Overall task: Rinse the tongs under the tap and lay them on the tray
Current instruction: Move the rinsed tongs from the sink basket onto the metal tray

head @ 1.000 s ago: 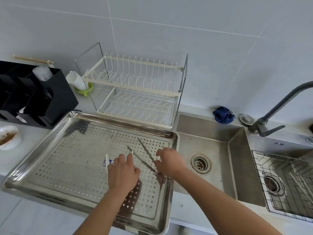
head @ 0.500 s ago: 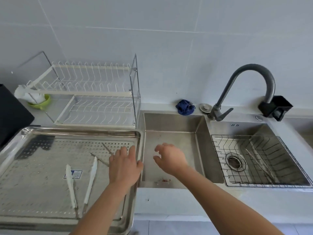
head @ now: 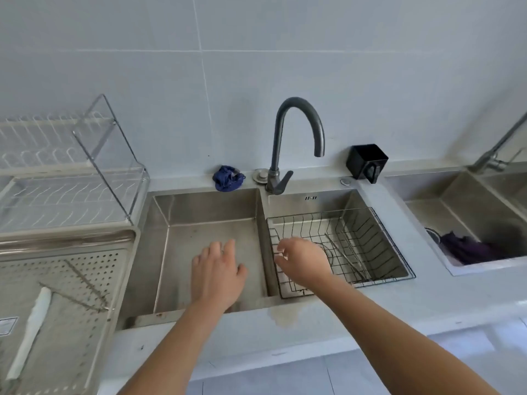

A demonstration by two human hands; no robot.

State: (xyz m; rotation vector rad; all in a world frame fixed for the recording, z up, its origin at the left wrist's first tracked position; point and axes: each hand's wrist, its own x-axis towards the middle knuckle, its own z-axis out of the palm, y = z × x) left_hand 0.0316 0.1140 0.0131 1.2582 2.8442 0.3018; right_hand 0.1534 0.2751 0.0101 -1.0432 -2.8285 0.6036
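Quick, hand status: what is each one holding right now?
Left hand: open, holds nothing, over the left basin.
Right hand: fingers loosely curled, holds nothing, over the basket.

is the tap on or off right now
Off: no stream of water falls from the tap, whose spout ends above the wire basket.

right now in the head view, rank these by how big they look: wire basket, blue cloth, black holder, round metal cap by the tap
1. wire basket
2. black holder
3. blue cloth, only slightly smaller than the holder
4. round metal cap
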